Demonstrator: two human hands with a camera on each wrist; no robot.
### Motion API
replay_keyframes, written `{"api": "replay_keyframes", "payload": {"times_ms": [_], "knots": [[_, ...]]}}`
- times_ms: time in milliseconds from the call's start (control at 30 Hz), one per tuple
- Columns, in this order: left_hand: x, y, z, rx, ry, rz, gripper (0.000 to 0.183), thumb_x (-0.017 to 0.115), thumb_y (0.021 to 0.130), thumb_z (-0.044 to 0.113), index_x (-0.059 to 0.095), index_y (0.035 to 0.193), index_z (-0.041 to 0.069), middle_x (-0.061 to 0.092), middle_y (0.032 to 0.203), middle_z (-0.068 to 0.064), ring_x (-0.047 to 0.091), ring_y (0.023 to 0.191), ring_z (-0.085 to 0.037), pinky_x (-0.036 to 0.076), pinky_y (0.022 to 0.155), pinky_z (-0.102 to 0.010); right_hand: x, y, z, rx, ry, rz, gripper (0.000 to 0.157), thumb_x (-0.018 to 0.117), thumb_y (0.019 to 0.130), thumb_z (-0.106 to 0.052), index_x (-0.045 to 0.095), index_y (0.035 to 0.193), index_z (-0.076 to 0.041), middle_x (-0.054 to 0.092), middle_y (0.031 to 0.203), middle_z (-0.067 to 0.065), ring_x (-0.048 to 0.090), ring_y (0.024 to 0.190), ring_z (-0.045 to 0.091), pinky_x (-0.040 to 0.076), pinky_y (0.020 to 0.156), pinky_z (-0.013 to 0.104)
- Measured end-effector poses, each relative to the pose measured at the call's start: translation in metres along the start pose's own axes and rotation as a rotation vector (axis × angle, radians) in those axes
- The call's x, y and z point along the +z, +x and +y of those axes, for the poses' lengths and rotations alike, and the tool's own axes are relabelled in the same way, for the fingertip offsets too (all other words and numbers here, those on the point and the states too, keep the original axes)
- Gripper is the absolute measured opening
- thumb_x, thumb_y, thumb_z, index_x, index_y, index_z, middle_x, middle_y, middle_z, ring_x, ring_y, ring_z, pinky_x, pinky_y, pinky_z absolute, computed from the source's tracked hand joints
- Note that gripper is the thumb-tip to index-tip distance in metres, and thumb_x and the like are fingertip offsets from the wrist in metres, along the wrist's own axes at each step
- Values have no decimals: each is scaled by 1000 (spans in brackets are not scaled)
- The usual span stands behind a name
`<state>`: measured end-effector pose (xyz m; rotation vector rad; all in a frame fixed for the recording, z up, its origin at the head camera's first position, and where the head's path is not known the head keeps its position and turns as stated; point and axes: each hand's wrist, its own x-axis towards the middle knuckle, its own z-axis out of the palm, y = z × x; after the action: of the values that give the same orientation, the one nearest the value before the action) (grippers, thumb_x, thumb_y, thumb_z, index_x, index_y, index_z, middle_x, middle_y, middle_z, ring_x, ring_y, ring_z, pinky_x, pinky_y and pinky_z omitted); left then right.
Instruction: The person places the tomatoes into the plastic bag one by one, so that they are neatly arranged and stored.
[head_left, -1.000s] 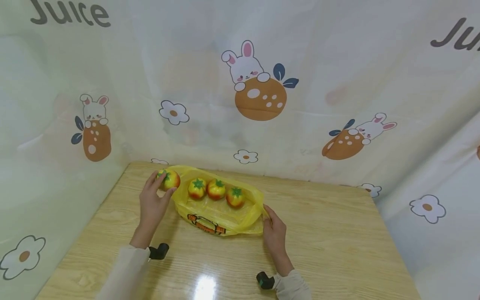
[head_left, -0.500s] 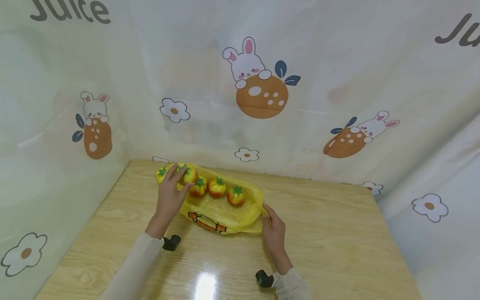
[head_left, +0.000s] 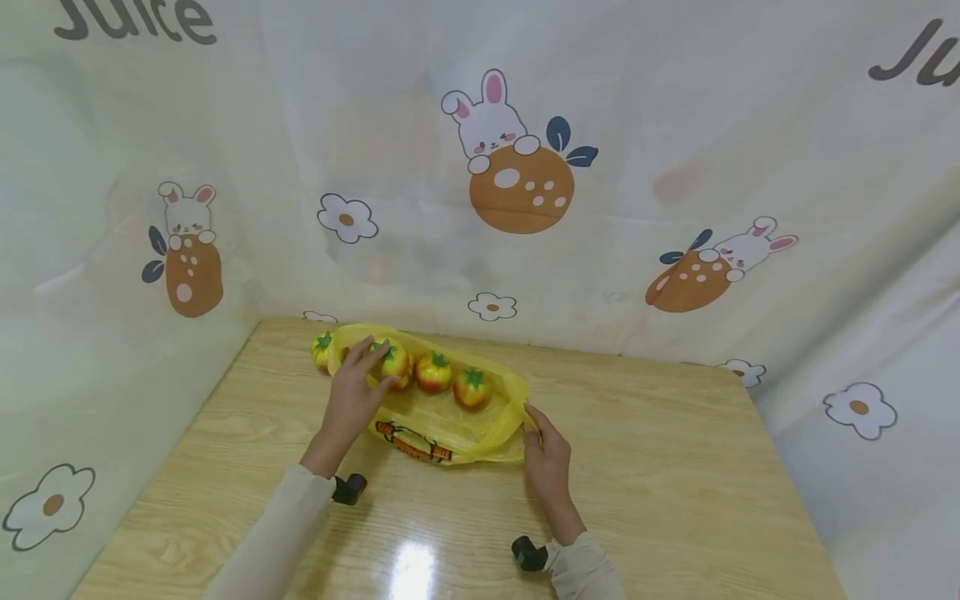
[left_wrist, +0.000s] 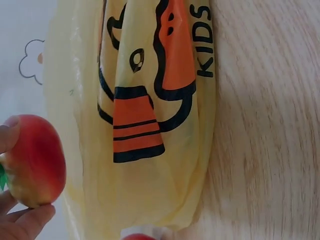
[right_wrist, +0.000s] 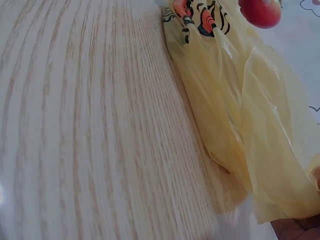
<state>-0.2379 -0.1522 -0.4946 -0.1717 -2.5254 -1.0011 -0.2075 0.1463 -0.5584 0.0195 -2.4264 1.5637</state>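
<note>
My left hand (head_left: 351,402) grips a tomato-like toy fruit (head_left: 393,358), yellow and red with a green leafy top, over the left part of a yellow plastic bag (head_left: 450,429). The left wrist view shows the held fruit's red side (left_wrist: 42,155) between thumb and fingers. Inside the open bag sit two similar fruits, a middle one (head_left: 433,374) and a right one (head_left: 472,390). Another is mostly hidden behind the held fruit. My right hand (head_left: 549,457) pinches the bag's right end; only part of that hand (right_wrist: 295,230) shows in the right wrist view.
One more fruit (head_left: 321,352) lies at the bag's left end, near the table's far left corner. A wooden table (head_left: 660,483) carries everything. Curtains (head_left: 405,275) printed with rabbits and flowers hang behind and at both sides.
My left hand has carried the fruit rightward from beside the bag to over its opening, uncovering the fruit at the far left. The right hand has stayed at the bag's right end.
</note>
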Motion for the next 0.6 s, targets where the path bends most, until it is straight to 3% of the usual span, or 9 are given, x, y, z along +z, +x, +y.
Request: {"api": "replay_keyframes", "payload": {"times_ms": [233,600], "knots": [[3,-4,2,-20,-1,-53,54,78,83,17,60,132,3,46,143,-25,48,129,-45,47,98,-56,-2,0,-1,13,-3,1,39,49,95,4,61,131,-2,60,134,17,54,129,30,44,105,48],[5,-13,-5,-3,10,-95,54,76,86,20,56,133,1,44,144,-26,53,123,-45,50,94,-53,-2,-1,-1,11,1,13,38,50,94,3,62,130,-2,61,133,17,54,128,31,44,105,48]]}}
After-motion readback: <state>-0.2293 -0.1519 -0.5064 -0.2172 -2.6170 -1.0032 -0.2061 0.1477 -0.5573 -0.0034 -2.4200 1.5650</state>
